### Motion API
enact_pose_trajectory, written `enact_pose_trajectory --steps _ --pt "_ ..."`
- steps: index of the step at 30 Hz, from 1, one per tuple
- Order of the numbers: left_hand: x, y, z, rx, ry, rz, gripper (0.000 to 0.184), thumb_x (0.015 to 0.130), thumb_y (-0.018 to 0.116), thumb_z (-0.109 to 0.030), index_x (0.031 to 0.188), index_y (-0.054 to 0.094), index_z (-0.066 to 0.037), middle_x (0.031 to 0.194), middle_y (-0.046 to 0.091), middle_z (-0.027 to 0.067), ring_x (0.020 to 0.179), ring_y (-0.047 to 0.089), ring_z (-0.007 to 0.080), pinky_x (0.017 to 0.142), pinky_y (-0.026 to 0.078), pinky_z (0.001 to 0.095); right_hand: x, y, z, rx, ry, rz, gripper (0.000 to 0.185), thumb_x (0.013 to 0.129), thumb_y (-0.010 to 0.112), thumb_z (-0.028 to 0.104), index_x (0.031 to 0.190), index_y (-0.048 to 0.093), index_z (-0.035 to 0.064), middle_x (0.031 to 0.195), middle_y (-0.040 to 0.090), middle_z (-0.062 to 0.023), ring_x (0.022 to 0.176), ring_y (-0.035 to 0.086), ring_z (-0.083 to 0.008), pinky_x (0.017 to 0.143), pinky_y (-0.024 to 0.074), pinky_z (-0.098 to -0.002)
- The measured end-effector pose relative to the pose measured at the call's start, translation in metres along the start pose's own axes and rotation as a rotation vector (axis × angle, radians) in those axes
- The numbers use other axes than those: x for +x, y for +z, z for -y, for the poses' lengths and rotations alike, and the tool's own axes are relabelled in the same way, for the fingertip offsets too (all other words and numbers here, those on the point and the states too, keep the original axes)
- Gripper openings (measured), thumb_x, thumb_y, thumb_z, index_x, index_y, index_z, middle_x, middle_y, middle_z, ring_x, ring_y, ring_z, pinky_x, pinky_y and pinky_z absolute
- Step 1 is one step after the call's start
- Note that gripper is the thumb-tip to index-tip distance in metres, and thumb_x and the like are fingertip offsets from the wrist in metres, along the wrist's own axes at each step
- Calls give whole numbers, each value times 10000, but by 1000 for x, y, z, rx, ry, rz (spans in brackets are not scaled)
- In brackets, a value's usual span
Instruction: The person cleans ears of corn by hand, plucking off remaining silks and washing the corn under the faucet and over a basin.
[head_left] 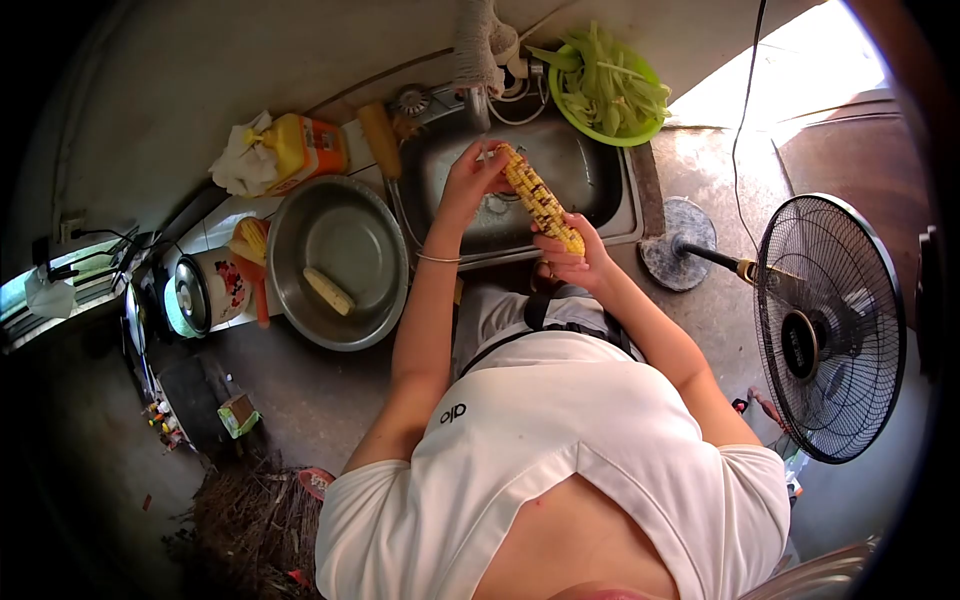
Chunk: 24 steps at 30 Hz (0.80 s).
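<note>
Left hand (476, 180) and right hand (582, 256) in pinch on 1 corn cob (538, 200) above sink (592, 172)

Reads "alo" in small, dark, lowercase letters (453, 412), set at a slant on the chest of the white T-shirt (590, 400), on the near side of the scene and left of the garment's middle. Cannot be made out on the orange label (325, 148) of the yellow container (283, 140), on the far side to the left of the sink (632, 195), being too small and blurred. Looks equally illegible on the round hub (800, 345) of the black fan (868, 300) at the right.
</note>
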<state>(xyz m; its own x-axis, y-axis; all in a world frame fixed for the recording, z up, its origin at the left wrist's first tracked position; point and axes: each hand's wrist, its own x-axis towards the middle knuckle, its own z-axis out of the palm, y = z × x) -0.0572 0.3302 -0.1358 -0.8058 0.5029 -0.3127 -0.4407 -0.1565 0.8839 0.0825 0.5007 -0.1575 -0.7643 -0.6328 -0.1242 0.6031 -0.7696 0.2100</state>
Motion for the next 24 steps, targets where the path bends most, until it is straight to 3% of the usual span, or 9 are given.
enact_pose_trajectory --steps 5,11,13,17,19,24 --pt "-2 -11 -2 -11 16 164 351 959 536 -186 1260 456 -26 1203 594 182 1027 632 223 819 553 326 1 -5 2 103 39 116 444 924 484 317 1139 459 -71 708 451 -74 405 380 -76 303 342 -181" --pt "-3 9 5 -208 71 179 320 953 527 -127 1253 446 -53 1089 600 120 1013 630 220 797 544 309 6 -10 -1 33 39 60 430 923 478 312 1147 467 -54 710 448 -70 409 382 -73 304 337 -178" --pt "-3 17 8 -88 95 46 279 972 510 -209 1190 487 -37 941 594 100 924 648 229 788 542 325 8 -9 -6 -11 6 -11 409 920 481 310 1138 473 -36 711 446 -67 417 385 -73 309 334 -175" --pt "5 14 24 -88 122 -110 254 981 489 -270 1082 501 -36 871 579 97 810 655 221 727 549 337 16 -1 -15 -276 -25 -172 393 927 477 320 1129 475 -18 708 451 -57 427 384 -79 323 328 -178" --pt "9 13 23 -210 25 -185 256 994 454 -288 1020 494 -37 843 572 99 727 644 214 669 552 340 16 1 -15 -251 -29 -173 387 928 480 319 1120 474 -16 706 450 -56 425 381 -79 318 315 -177" --pt "0 32 6 -235 116 -89 229 996 448 -283 1021 480 -57 822 570 90 725 644 210 619 561 341 11 2 -7 56 -14 -16 389 926 481 318 1122 474 -18 701 450 -59 419 377 -81 313 314 -183"
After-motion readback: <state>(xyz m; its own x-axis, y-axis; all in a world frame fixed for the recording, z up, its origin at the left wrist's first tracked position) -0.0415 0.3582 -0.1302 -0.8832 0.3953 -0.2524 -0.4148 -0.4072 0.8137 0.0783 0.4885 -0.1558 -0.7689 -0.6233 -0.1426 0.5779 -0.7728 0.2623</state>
